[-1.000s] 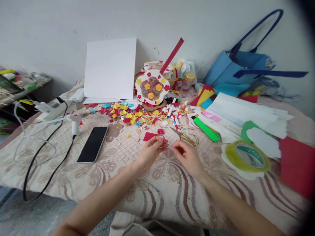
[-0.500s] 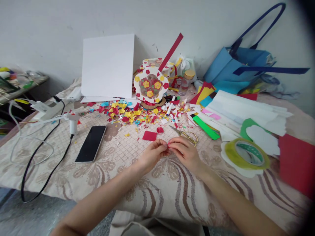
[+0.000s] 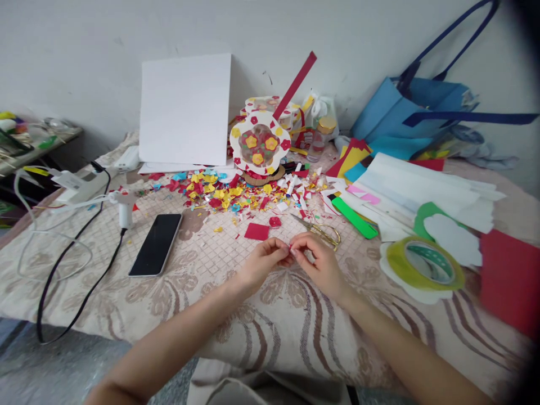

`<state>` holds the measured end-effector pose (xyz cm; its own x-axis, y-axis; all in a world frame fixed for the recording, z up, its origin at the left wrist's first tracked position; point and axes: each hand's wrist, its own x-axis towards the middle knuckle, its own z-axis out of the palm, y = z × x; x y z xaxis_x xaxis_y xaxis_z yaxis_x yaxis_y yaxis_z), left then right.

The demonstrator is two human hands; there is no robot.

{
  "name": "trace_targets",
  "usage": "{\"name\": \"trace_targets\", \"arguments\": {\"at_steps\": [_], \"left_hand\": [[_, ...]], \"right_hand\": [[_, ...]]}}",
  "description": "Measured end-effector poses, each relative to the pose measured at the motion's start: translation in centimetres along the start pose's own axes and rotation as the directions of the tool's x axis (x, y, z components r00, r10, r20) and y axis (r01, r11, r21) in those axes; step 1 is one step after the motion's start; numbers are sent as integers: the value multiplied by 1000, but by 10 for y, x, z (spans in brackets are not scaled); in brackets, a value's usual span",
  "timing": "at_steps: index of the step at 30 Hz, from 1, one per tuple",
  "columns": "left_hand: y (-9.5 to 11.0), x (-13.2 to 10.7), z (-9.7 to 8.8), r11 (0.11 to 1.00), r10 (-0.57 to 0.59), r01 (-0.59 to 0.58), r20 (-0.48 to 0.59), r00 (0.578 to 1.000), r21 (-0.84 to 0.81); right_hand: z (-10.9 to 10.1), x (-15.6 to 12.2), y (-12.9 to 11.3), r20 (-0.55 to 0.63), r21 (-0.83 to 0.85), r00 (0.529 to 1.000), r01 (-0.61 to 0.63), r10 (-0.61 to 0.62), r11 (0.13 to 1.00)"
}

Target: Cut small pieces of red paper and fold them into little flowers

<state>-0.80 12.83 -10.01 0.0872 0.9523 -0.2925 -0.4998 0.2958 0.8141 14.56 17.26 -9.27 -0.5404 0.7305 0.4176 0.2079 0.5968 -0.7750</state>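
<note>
Your left hand and right hand meet fingertip to fingertip, both pinched on a tiny red paper scrap just above the patterned surface. Keep the pinch light and work close to the cloth; the scissors lie just beyond your right hand, the red square beyond your left.

Single head-worn view looks forward and down across the cloth-covered table toward the wall; hands lie near.
</note>
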Motion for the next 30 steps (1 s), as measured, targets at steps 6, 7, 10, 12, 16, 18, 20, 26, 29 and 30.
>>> {"name": "trace_targets", "arguments": {"at_steps": [6, 7, 10, 12, 16, 18, 20, 26, 29, 30], "left_hand": [[-2, 1, -1, 999, 12, -12, 2, 1000, 50], [-2, 1, -1, 999, 9, -10, 4, 1000, 50], [-2, 2, -1, 997, 14, -14, 2, 1000, 81], [-1, 2, -1, 989, 39, -38, -6, 999, 140], [1, 0, -1, 956, 97, -92, -2, 995, 277], [2, 0, -1, 943, 109, -106, 7, 994, 315], [2, 0, -1, 937, 117, -116, 17, 993, 329], [-5, 4, -2, 925, 148, -127, -31, 989, 357], [-8, 5, -3, 932, 147, -120, -52, 988, 341], [-8, 5, -3, 937, 140, -115, -54, 989, 330]], "right_hand": [[3, -2, 6, 47, 200, 963, -269, 265, 942], [3, -2, 7, 60, 225, 954, -299, 293, 927], [4, -2, 9, 74, 263, 938, -346, 339, 900], [5, -2, 9, 68, 271, 936, -350, 344, 897], [6, -2, 9, 49, 288, 943, -330, 330, 899], [6, -2, 10, 35, 291, 941, -332, 337, 897], [6, -2, 10, 22, 288, 937, -339, 348, 896], [8, -2, 8, 30, 335, 933, -348, 359, 876], [8, 0, 6, 41, 351, 929, -358, 368, 865], [8, 0, 6, 40, 345, 927, -363, 372, 866]]}}
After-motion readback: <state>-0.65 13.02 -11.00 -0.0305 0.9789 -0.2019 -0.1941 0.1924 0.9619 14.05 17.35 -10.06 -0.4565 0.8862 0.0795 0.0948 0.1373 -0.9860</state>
